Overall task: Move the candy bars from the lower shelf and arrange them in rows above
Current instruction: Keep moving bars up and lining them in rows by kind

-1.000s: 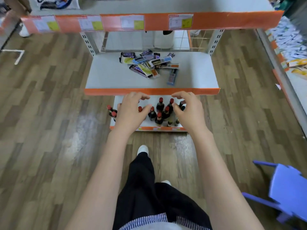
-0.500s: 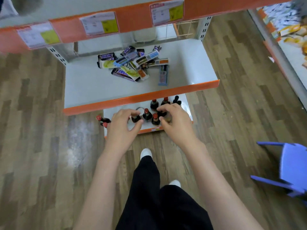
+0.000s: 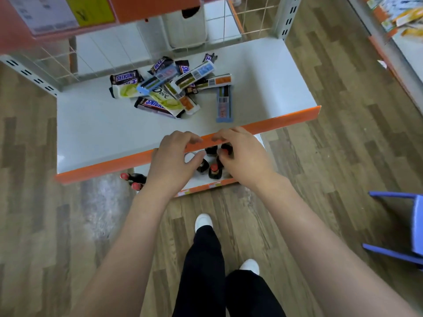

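Observation:
A loose pile of candy bars (image 3: 169,88), Snickers, Dove and white-wrapped ones among them, lies at the back middle of the white lower shelf (image 3: 96,131). One blue bar (image 3: 224,104) lies apart to the right of the pile. My left hand (image 3: 174,159) and my right hand (image 3: 240,154) hover side by side over the shelf's orange front edge, fingers curled and apart, holding nothing. Both hands are well short of the pile. The upper shelf's orange edge with price tags (image 3: 91,12) shows at the top left.
Below the front edge, a bottom shelf (image 3: 201,187) carries several small dark bottles with red caps (image 3: 215,171). A wire grid backs the shelf. A blue stool (image 3: 407,227) stands at the right. Another shelf unit (image 3: 393,21) runs along the far right. My legs and white shoes are below.
The view has come closer to the lower shelf and tilted down. Both hands have risen from over the bottles to the shelf's orange front edge, still holding nothing.

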Demonstrator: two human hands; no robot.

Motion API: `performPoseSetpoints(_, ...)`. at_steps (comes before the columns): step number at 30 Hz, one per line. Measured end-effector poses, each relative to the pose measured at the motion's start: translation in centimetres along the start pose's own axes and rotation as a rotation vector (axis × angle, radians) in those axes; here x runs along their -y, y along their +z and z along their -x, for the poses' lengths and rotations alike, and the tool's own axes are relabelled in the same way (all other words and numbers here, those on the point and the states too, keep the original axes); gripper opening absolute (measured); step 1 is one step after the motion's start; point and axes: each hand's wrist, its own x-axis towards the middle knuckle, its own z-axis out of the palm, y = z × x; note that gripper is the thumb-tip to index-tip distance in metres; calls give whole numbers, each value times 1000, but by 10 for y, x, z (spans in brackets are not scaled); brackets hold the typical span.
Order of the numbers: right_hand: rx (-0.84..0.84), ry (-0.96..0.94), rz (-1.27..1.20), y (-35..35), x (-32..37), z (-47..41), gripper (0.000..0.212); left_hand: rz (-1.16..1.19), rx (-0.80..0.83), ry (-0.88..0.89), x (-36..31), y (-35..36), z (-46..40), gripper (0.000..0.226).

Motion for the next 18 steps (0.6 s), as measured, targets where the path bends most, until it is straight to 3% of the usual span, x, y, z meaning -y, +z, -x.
performPoseSetpoints(11, 70, 40, 189, 43, -49, -64, 35, -178, 50, -86, 58, 37, -55, 27)
performPoseSetpoints(18, 28, 184, 429, 47, -57, -111, 54, -345, -66, -228, 70, 38, -92, 58)
